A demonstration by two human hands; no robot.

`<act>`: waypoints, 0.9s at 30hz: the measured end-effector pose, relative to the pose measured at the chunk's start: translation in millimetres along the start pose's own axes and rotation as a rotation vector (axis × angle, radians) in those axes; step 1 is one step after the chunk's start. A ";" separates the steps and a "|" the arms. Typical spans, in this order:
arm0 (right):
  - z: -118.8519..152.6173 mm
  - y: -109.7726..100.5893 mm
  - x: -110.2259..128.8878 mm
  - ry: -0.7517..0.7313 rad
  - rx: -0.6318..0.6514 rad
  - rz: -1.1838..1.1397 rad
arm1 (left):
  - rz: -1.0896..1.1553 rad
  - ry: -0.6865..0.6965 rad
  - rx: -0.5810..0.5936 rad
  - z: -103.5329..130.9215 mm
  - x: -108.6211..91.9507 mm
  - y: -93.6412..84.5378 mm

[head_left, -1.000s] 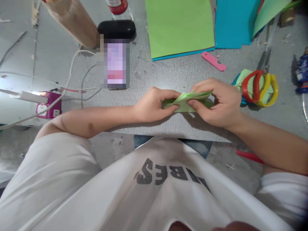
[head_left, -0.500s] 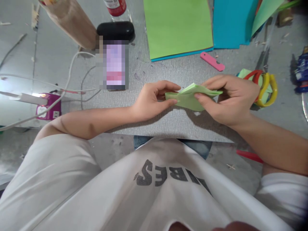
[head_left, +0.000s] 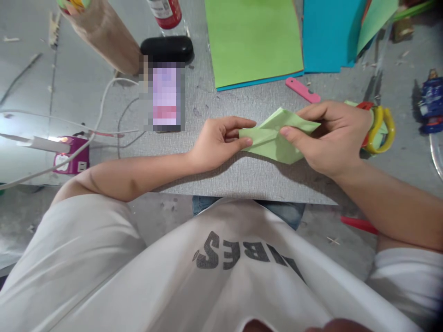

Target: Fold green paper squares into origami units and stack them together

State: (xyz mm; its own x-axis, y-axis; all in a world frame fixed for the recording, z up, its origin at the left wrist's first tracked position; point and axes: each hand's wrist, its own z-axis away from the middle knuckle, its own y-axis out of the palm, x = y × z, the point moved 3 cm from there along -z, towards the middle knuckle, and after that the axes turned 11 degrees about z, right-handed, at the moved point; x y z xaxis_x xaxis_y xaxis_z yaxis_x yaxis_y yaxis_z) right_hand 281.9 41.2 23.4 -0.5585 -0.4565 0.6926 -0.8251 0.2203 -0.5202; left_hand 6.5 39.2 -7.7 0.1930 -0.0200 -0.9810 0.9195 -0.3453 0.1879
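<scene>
A piece of folded light green paper is held between my two hands, just above the grey table near its front edge. My left hand pinches its left corner between thumb and fingers. On the other side my right hand grips the right part, thumb on the near face and fingers behind. Creases run across the paper, and a pointed flap rises at its top. Close behind my right hand are scissors with yellow and red handles, lying over another light green piece partly hidden by them.
Green sheets and blue sheets lie at the back, with a pink folding cutter in front. To the left are a phone, a black case, a purple power adapter and white cables. A blue tool lies far right.
The folded paper has tilted, so more of its broad face shows and its top flap stands higher. Both hands keep their hold; the right has shifted slightly left and up.
</scene>
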 end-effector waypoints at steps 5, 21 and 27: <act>-1.3 1.4 7.7 -0.041 -0.054 -0.028 | 0.045 -0.041 0.075 -2.1 -2.8 4.0; -0.2 8.9 10.7 0.029 -0.049 -0.109 | -0.031 -0.043 0.152 -11.6 -10.9 6.8; 1.2 13.3 0.4 0.088 0.029 -0.167 | -0.089 0.065 0.103 -6.4 -11.7 5.6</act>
State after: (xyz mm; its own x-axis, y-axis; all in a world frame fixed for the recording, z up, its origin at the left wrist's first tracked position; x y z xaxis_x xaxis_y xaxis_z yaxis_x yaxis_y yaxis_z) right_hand 270.7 43.0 16.1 -0.4205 -0.4073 0.8107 -0.9048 0.1224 -0.4078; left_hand 11.6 43.5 5.2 0.1374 0.0750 -0.9877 0.8946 -0.4375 0.0912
